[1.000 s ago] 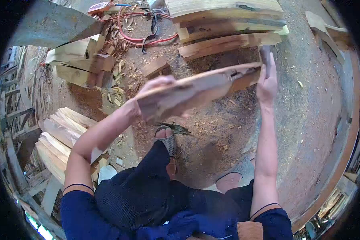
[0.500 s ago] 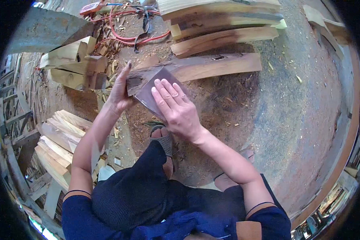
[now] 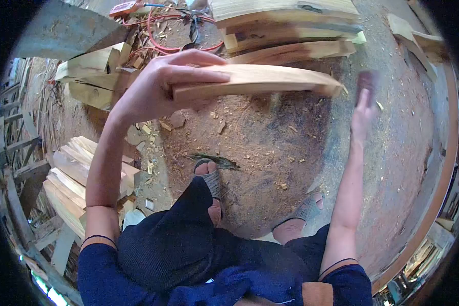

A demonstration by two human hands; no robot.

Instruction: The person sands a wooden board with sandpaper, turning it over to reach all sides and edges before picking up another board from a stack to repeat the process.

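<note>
My left hand (image 3: 163,84) is closed around the near-left end of a curved wooden board (image 3: 270,76). Its fingers lie over the upper face, and the board extends to the right above the ground with its pale side up. Out to the right, past the board's far end, my right hand (image 3: 362,115) is smeared by motion. It grips a flat brownish-grey sheet (image 3: 368,81), blurred and seen nearly edge-on, apart from the board.
More curved boards (image 3: 290,53) are stacked beyond the held one. Cut wood blocks (image 3: 89,94) lie at left, with a wood pile (image 3: 69,186) nearer me. A red hose (image 3: 150,30) curls at the back. Wood chips litter the ground around my sandalled feet (image 3: 207,176).
My right hand has swung off the board to the right with the sheet. The left hand has turned and raised the board, so a pale face shows instead of the dark rough one.
</note>
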